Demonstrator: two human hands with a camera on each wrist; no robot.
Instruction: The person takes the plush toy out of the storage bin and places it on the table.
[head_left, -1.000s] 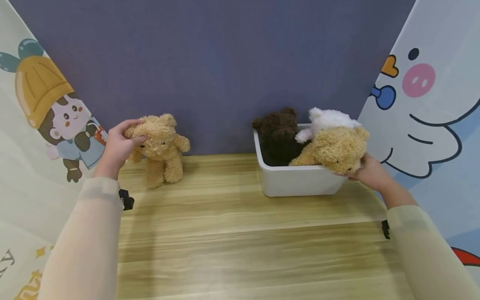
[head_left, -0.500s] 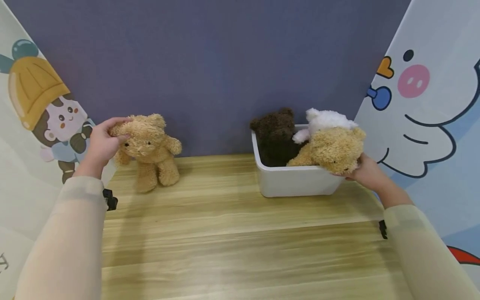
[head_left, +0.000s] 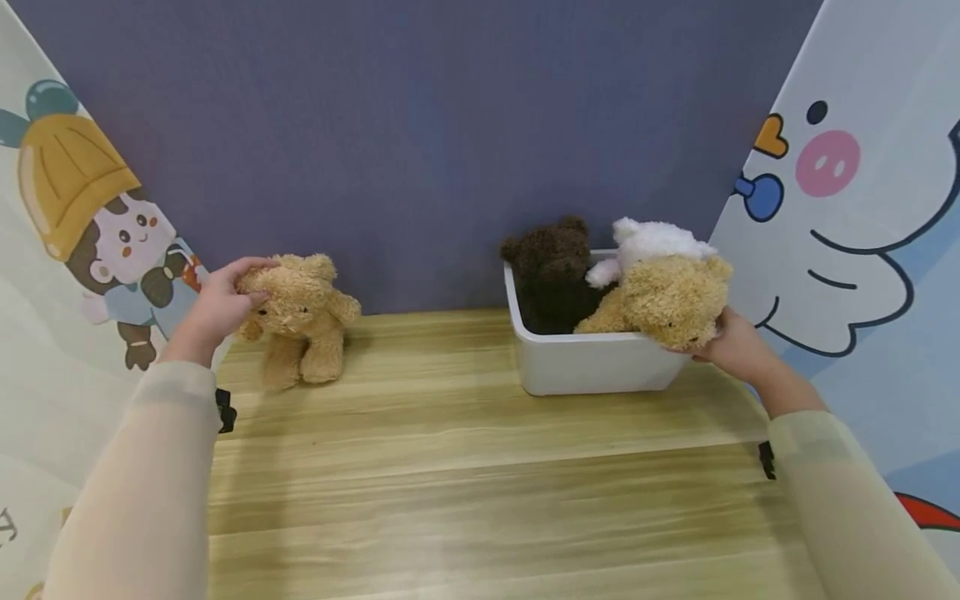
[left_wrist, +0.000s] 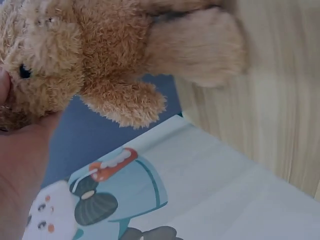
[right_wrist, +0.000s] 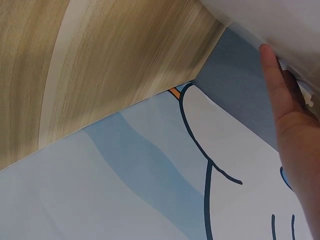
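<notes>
My left hand (head_left: 218,307) grips a tan teddy bear (head_left: 304,327) by one side of its head, beside the left wall. The bear faces me with its feet at the wooden surface; the left wrist view shows its body (left_wrist: 112,42) and my palm (left_wrist: 22,165) up close. My right hand (head_left: 742,346) is at the right end of a white bin (head_left: 592,367). One straight finger (right_wrist: 275,80) lies along the bin's outer wall in the right wrist view. A second tan teddy (head_left: 671,300) leans over the rim and hides the other fingertips; I cannot tell whether they grip.
Inside the bin, a dark brown teddy (head_left: 551,258) sits at the left and a white plush toy (head_left: 656,242) behind the leaning tan one. A blue-grey wall (head_left: 420,150) stands behind the wooden tabletop (head_left: 480,467). Cartoon-printed panels (head_left: 870,250) close both sides.
My left hand first carries the tan bear leftward, then lowers it, and the bear's head drops while its legs fold forward. The right hand stays at the bin.
</notes>
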